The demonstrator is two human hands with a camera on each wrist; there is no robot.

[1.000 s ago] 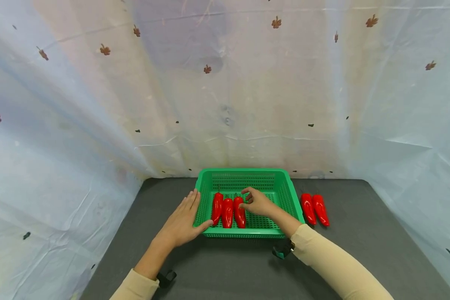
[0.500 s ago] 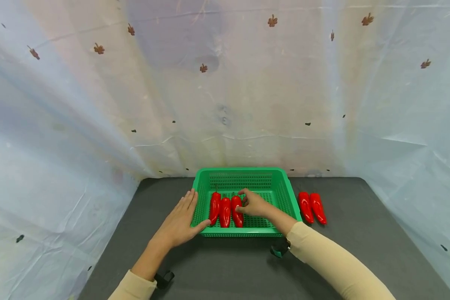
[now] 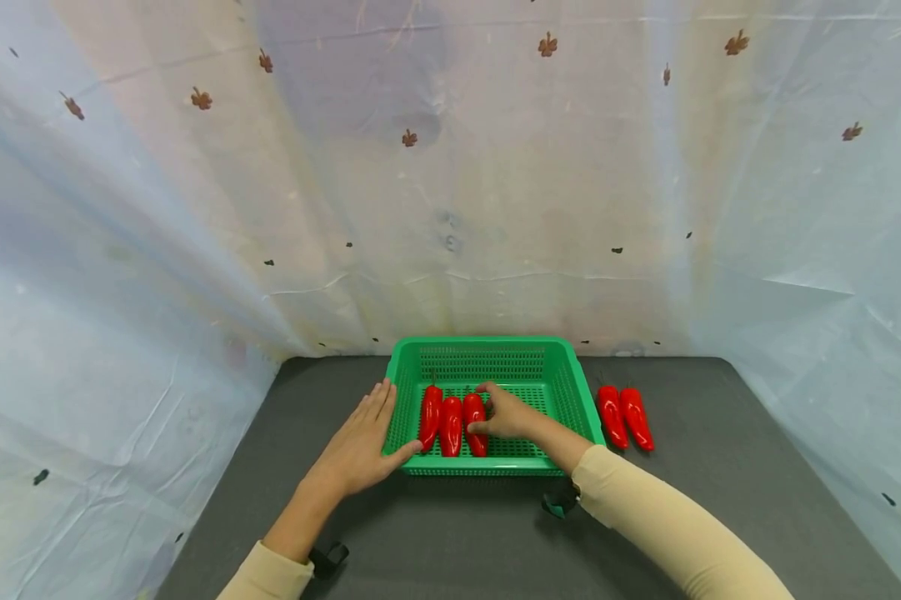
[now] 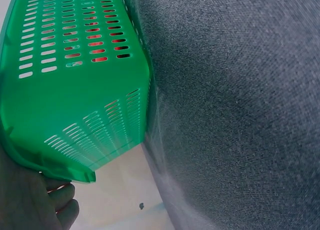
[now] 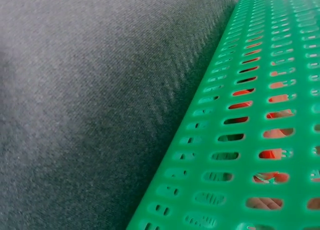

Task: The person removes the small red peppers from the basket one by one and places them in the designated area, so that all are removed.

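Observation:
Three red peppers lie side by side in a green basket (image 3: 495, 465): the left one (image 3: 431, 418), the middle one (image 3: 451, 427) and the right one (image 3: 475, 425). My right hand (image 3: 512, 414) reaches over the front rim, its thumb and curved fingers around the right pepper. My left hand (image 3: 358, 446) lies flat with straight fingers along the basket's left rim, thumb at the front corner. In the left wrist view the left hand (image 4: 37, 202) touches the rim of the basket (image 4: 75, 100). Through the holes of the basket wall (image 5: 235, 140) the right wrist view shows bits of red and fingers.
Two more red peppers, one (image 3: 613, 416) beside the other (image 3: 637, 418), lie on the dark grey table (image 3: 450, 533) to the right of the basket. A pale plastic sheet (image 3: 495, 208) with small leaf shapes hangs behind the table and at its sides.
My right hand has moved slightly toward me and closed in on the right pepper. The left hand stays at the basket's rim. The whole head view has shifted a little.

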